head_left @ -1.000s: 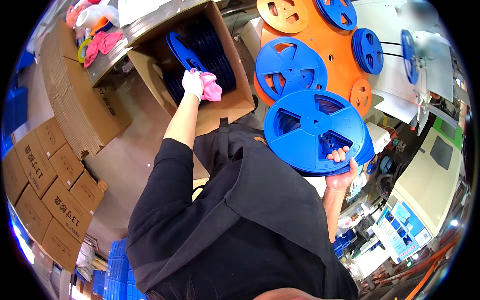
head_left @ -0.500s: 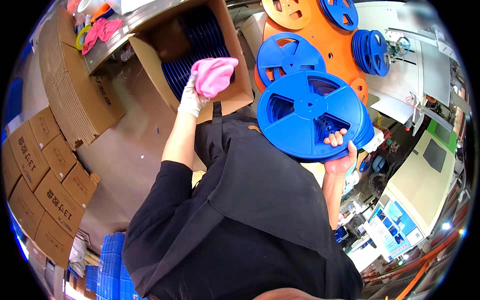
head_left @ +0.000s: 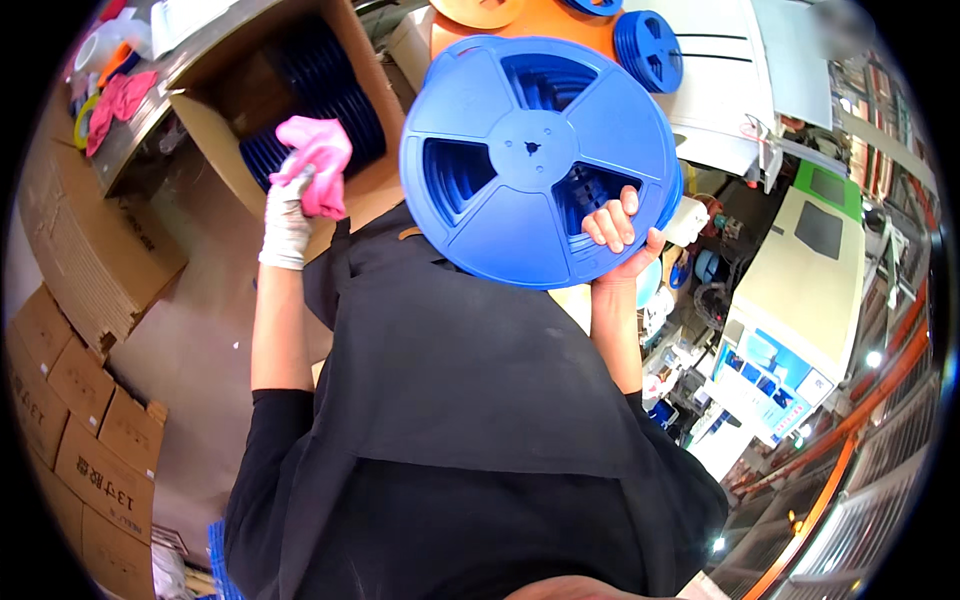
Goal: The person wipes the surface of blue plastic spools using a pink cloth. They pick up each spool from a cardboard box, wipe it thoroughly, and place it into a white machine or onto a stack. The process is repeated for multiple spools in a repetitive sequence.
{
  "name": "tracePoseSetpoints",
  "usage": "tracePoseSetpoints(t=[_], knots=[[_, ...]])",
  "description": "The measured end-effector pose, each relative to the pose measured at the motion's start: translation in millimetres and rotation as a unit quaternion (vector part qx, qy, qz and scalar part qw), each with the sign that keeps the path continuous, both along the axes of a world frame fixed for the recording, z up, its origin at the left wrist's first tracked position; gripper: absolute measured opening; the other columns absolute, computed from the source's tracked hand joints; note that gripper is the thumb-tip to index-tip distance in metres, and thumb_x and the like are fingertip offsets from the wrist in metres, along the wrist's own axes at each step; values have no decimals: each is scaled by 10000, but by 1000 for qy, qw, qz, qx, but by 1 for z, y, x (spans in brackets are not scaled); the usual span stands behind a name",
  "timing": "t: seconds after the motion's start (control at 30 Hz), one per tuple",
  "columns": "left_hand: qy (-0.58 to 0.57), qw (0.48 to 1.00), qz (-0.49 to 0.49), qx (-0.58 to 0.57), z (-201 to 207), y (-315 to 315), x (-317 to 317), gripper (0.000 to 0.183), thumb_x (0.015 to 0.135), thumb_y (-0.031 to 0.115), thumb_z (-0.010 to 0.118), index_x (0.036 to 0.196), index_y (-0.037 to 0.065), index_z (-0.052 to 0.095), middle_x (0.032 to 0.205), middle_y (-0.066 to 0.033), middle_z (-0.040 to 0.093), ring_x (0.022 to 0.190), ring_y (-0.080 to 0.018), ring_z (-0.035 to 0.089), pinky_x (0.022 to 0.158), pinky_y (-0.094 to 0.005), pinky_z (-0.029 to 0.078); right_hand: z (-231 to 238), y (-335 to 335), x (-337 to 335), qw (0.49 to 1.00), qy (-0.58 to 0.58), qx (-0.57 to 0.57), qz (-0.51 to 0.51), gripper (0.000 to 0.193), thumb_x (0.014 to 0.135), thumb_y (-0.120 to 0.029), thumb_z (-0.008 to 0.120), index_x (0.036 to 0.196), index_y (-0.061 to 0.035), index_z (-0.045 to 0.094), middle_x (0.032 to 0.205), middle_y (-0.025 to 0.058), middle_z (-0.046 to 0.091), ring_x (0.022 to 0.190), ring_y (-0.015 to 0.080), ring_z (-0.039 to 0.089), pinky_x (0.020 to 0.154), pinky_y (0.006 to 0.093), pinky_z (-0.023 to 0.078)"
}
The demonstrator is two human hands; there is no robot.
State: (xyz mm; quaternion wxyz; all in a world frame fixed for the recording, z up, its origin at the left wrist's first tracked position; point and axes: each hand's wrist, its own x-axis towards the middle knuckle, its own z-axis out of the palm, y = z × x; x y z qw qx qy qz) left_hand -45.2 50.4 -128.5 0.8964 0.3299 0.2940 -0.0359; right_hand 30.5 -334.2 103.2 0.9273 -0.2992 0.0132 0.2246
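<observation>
My left hand [head_left: 287,215], in a white glove, is closed around a bunched pink cloth [head_left: 320,165]. It is beside an open cardboard box [head_left: 208,125] holding rows of dark blue reels [head_left: 330,100]. My bare right hand [head_left: 620,235] grips a stack of large blue plastic reels [head_left: 500,215] by the rim, its fingers hooked through a window of the front reel. The stack is held up before me, its broad face turned toward my view. Several reels show behind the front one, through its windows and at its edge.
An orange table [head_left: 560,32] stands behind the held stack, with smaller blue reels [head_left: 650,52] near it. Flattened cartons [head_left: 85,250] and stacked closed boxes [head_left: 100,470] line the left. A cream and green machine [head_left: 800,250] stands at right.
The stack in my right hand has come up closer to my view and now hides more of the orange table. My left hand still holds the cloth by the box. The view has shifted.
</observation>
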Motion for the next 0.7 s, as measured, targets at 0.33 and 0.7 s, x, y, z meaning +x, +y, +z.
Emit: tracePoseSetpoints(t=[0.33, 0.7], knots=[[-254, 915, -57, 308, 117, -37, 51, 289, 838, 163, 691, 1077, 38, 587, 1477, -157, 367, 1284, -209, 430, 1062, -327, 340, 16, 12, -5, 997, -21, 51, 61, 316, 757, -271, 716, 895, -81, 505, 563, -34, 473, 480, 100, 477, 566, 278, 408], [-415, 639, -288, 580, 121, -41, 15, 605, 676, -21, 625, 1265, 107, 564, 1373, -157, 493, 1323, -366, 409, 1077, -422, 353, 12, 6, -14, 999, -9, 30, 36, 315, 766, -275, 712, 909, -97, 496, 579, -42, 480, 498, 90, 481, 590, 267, 407]])
